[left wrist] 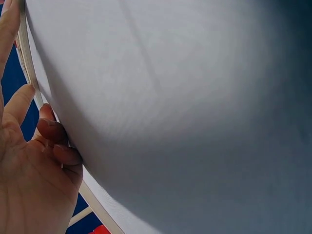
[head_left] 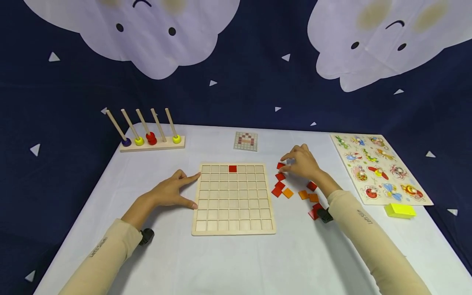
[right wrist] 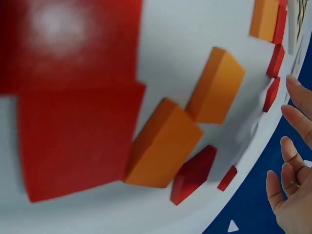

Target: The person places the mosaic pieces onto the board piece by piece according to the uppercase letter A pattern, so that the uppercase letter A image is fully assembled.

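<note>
A light wooden grid board (head_left: 234, 200) lies flat in the middle, with one red square tile (head_left: 232, 169) in its top row. My left hand (head_left: 169, 190) touches the board's left edge with index fingertip and thumb spread apart; in the left wrist view its other fingers (left wrist: 58, 141) are bent. Right of the board, my right hand (head_left: 303, 162) hovers by a red tile (head_left: 280, 165), thumb and index apart around it. More red tiles (head_left: 277, 191) and orange tiles (head_left: 303, 194) lie scattered below that hand, large in the right wrist view (right wrist: 163, 144).
A small pattern card (head_left: 245, 141) lies behind the board. At the back left stands a peg stand (head_left: 153, 145) with coloured beads. An insect picture board (head_left: 380, 168) and a yellow block (head_left: 400, 210) sit at right. A dark cloth hangs behind.
</note>
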`<state>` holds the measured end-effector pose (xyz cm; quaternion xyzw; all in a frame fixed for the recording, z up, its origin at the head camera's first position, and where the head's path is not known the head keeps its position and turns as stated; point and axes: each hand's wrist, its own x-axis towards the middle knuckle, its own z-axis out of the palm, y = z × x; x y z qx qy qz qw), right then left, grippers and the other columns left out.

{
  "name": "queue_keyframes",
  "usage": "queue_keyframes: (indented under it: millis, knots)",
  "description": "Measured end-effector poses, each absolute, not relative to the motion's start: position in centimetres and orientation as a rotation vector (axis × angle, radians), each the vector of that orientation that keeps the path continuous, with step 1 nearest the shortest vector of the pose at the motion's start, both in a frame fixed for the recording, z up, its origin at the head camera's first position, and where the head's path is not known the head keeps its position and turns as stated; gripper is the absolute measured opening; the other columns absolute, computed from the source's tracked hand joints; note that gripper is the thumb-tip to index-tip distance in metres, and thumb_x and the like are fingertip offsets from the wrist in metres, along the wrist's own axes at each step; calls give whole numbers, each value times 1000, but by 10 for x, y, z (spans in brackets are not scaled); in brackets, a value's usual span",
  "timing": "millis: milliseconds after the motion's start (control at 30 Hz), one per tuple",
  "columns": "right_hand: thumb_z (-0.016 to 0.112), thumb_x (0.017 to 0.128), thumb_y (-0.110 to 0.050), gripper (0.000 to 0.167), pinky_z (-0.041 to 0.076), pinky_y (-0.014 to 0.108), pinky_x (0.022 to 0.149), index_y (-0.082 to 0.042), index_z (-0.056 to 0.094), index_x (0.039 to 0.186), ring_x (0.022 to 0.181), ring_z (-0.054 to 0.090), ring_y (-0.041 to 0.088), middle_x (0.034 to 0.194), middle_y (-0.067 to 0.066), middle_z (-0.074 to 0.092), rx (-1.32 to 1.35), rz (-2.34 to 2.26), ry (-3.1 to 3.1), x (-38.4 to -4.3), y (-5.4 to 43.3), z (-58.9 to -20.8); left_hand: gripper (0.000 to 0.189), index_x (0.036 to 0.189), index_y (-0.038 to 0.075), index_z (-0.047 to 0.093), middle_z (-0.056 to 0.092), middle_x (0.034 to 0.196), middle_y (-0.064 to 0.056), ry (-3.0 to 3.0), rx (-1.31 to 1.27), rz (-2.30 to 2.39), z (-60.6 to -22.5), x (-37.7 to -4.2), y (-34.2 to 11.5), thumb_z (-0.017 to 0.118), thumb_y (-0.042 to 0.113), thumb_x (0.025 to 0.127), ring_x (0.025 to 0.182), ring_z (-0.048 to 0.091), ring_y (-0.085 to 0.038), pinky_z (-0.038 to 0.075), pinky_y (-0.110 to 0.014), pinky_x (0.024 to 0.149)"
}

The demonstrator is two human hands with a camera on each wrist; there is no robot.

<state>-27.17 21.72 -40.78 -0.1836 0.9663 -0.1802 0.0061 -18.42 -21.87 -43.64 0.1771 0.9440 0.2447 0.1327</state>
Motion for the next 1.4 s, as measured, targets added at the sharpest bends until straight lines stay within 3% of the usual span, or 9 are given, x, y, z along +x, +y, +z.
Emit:
queue_keyframes:
  millis: [533,800,1400]
  knots:
    - [81,81,-22,29,36,44,86,0,77,99,100,41,32,105,18,61,-603,-542,3009,-276,218,-418,110,154,21,38,41,106,-6,2722,498,731,-435,-186,-218,86,61,63,87,45,-19,39,-31,76]
    - [83,78,-25,28,35,41,84,-2,77,93,97,41,29,98,13,59,-680,-499,3056,-277,218,-416,110,154,22,37,42,106,-6,2719,496,721,-437,-187,-217,86,62,63,88,45,-19,39,-32,77]
    - [83,78,-22,23,36,39,85,-4,77,91,94,40,24,95,7,59,-948,-657,2945,-264,163,-409,110,155,23,37,41,105,-6,2700,465,735,-433,-184,-218,87,58,63,85,44,-18,38,-32,76]
